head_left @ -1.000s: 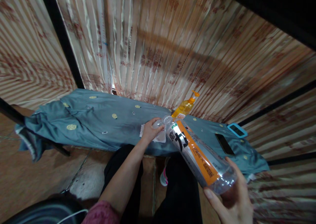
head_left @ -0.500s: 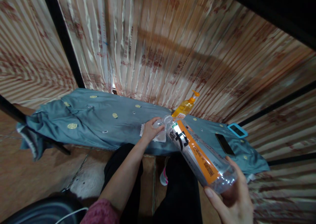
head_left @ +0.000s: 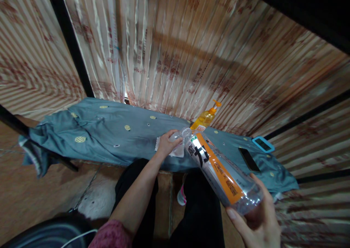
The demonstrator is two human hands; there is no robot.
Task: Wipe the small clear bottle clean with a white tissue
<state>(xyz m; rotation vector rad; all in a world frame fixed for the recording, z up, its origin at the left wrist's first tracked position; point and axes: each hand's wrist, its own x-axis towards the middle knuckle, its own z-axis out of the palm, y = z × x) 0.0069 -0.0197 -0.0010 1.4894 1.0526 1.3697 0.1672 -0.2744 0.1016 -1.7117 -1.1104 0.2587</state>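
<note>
My right hand point(head_left: 257, 219) grips the base end of a large clear plastic bottle point(head_left: 216, 171) with an orange and silver label. The bottle is tilted, its neck pointing away to the left. My left hand point(head_left: 166, 144) is closed around a small clear container point(head_left: 176, 135), whose round mouth meets the neck of the large bottle. Whether liquid passes between them I cannot tell. Beneath the left hand lies a white cloth or wipe point(head_left: 177, 152). Just behind the bottle's neck, a pump bottle point(head_left: 202, 120) of yellow liquid with an orange pump leans to the right.
A grey-blue cloth with pineapple prints point(head_left: 123, 131) covers the low table. On its right side lie a dark phone point(head_left: 248, 159) and a blue-framed device point(head_left: 263, 144). Black frame poles point(head_left: 71, 40) and striped plastic sheeting point(head_left: 169, 58) enclose the space.
</note>
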